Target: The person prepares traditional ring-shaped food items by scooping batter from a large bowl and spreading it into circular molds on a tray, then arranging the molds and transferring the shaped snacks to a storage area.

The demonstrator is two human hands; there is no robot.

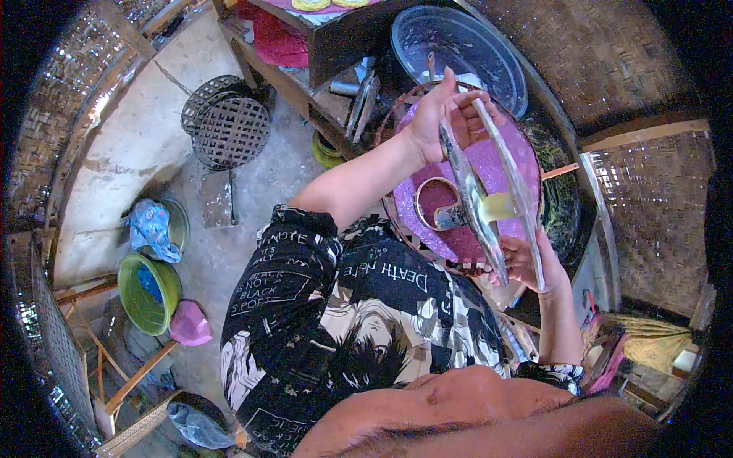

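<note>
- Left hand [463, 116]: fingers curled around the upper end of the spool-like piece [496, 204], thumb extended upward.
- Right hand [528, 266]: grasps the lower end of the same piece, with fingers reaching between its two sides.
- Spool-like piece: suspended between the hands above the round tray [405, 210], tilted. It shows two thin, greyish sides seen nearly edge-on, joined near the middle by a pale yellow core [501, 210].
- Round tray: purple inside, dark-rimmed, near the person's lap; a tan ring-shaped object [417, 204] lies in it, left of the piece.
- Translucent basin [398, 42]: large and bluish, just beyond the tray.
- Dark lattice baskets [230, 131]: two, overlapping, on the grey floor [259, 179] to the left.
- Green basin [165, 319]: at far left, holding something blue; a pink object [191, 324] is just beside it, and a blue plastic bag [151, 229] lies nearby.
- Shirt [382, 313]: black, with pale printed figures, worn by the person.
</note>
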